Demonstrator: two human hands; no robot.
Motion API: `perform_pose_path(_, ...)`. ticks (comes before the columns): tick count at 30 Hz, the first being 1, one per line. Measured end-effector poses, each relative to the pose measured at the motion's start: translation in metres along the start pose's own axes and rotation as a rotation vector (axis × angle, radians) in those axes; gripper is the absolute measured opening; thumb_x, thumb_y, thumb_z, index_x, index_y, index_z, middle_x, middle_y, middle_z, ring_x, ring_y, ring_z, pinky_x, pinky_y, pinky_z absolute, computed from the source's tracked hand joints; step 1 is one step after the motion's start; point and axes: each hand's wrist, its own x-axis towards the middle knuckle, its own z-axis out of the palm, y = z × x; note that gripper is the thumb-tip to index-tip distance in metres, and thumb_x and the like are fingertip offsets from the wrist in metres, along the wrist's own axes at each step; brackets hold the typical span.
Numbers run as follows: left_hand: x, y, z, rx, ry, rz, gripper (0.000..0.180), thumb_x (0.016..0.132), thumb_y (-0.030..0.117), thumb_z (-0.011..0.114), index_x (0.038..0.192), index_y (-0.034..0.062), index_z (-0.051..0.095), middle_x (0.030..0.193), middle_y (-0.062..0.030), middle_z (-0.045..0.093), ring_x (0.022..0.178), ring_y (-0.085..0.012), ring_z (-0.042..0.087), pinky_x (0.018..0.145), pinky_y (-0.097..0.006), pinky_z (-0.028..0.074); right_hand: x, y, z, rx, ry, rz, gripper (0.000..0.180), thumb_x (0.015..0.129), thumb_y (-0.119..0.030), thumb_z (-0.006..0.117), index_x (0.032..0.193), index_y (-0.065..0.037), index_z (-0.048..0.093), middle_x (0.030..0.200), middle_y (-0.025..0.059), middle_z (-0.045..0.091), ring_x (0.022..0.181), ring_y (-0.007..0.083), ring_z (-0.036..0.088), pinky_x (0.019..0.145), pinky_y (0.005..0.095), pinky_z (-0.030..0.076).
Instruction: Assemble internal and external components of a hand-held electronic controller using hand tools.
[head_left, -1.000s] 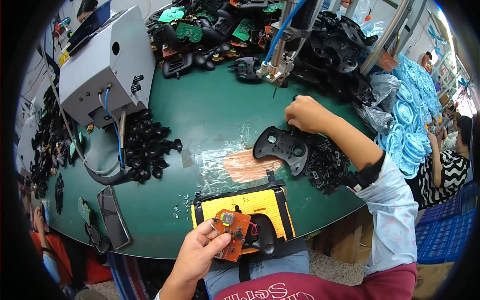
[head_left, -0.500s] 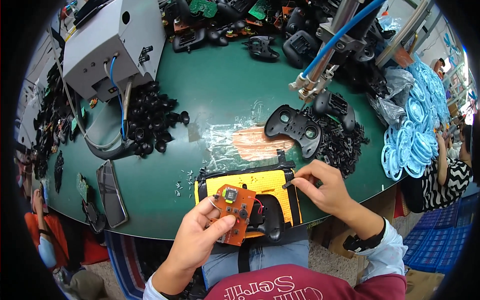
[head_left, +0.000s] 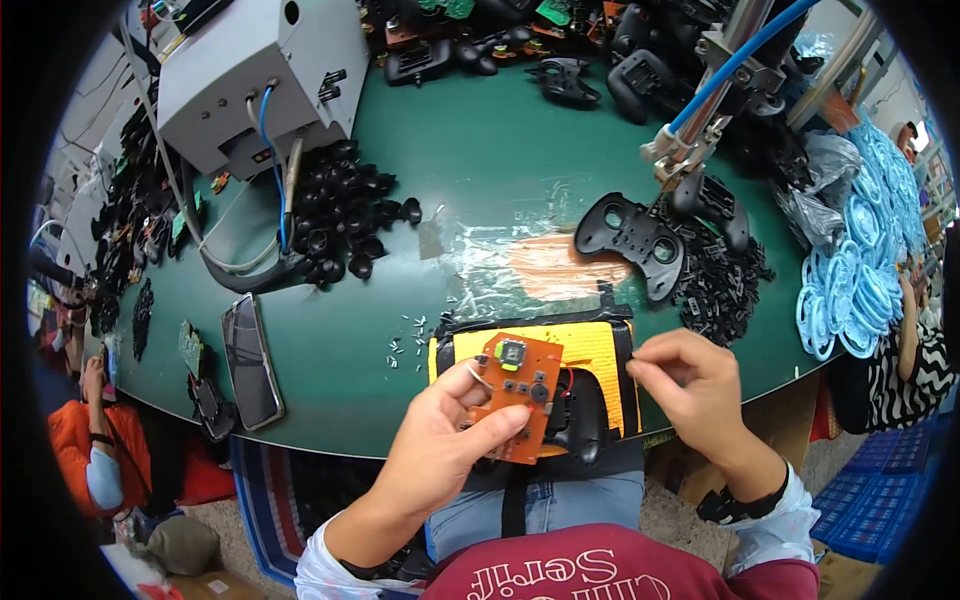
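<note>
The left hand [head_left: 435, 435] pinches an orange-brown circuit board [head_left: 541, 412] between thumb and fingers, holding it tilted above a yellow pad [head_left: 590, 345] edged with black tape, at the near rim of the green bench [head_left: 470, 140]. The board carries a square joystick module [head_left: 512, 353] near its top and several small switches below, and it partly hides a black controller shell [head_left: 585, 425] at the pad; a bit of red wire [head_left: 569, 377] shows between them. The right hand [head_left: 700, 395] is by the pad's right edge, thumb and forefinger close together; I cannot tell whether they meet or grip something small. Beyond the pad, a black controller faceplate [head_left: 635, 238] with two round openings lies beside a heap of small black parts [head_left: 715, 300], beneath a metal tool head with a blue hose [head_left: 745, 65]. Tiny pale pins [head_left: 397, 347] are scattered just left of the pad. Farther left lie a smartphone [head_left: 250, 360] and a pile of black thumbstick caps [head_left: 345, 205], next to a grey machine box [head_left: 255, 95].
</note>
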Motion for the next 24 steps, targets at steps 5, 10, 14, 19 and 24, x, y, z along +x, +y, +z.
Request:
perform_pose_path(5,0.004,-0.003,0.007,-0.121,-0.032,0.026,0.044,0.095,0.003,0.059,0.135,-0.0021,0.044,0.126,-0.0121,0.058,0.112,-0.0164,0.059,0.095,-0.032,0.050,-0.008,-0.031,0.025,0.713,-0.193,0.309,0.011,0.085,0.010,0.067,0.095,0.008,0.062,0.095,0.0151,0.069,0.085,0.0185,0.070,0.078,0.0285,0.058)
perform_pose_path(10,0.006,-0.007,0.007,-0.174,-0.057,0.037,0.042,0.096,0.005,0.058,0.135,-0.0007,0.043,0.126,-0.0118,0.057,0.114,-0.0156,0.057,0.096,-0.032,0.048,-0.007,-0.022,0.036,0.774,-0.205,0.279,0.011,0.085,0.009,0.068,0.095,0.007,0.063,0.096,0.0153,0.068,0.087,0.0171,0.069,0.081,0.0291,0.058)
perform_pose_path(14,0.007,-0.008,0.010,-0.007,-0.050,0.146,0.041,0.097,0.007,0.056,0.134,-0.0010,0.042,0.123,-0.0105,0.058,0.111,-0.0143,0.057,0.094,-0.031,0.048,-0.006,-0.020,0.040,0.743,-0.173,0.243,0.011,0.084,0.009,0.069,0.093,0.006,0.064,0.096,0.0147,0.069,0.087,0.0161,0.068,0.080,0.0284,0.057)
perform_pose_path(19,0.006,-0.010,0.014,0.259,0.003,0.260,0.040,0.097,0.009,0.056,0.133,-0.0022,0.040,0.120,-0.0118,0.058,0.108,-0.0155,0.059,0.092,-0.032,0.049,-0.003,-0.015,0.043,0.540,-0.139,0.045,0.010,0.082,0.010,0.071,0.089,0.005,0.066,0.093,0.0139,0.069,0.085,0.0147,0.067,0.076,0.0269,0.055)
perform_pose_path(24,0.022,0.005,-0.001,0.427,-0.133,0.282,0.042,0.096,0.008,0.058,0.133,-0.0020,0.040,0.111,-0.0120,0.062,0.099,-0.0164,0.062,0.086,-0.033,0.051,0.008,-0.026,0.034,0.325,-0.207,0.031,0.021,0.075,-0.001,0.081,0.091,0.001,0.067,0.087,0.0108,0.067,0.079,0.0149,0.065,0.071,0.0264,0.055)
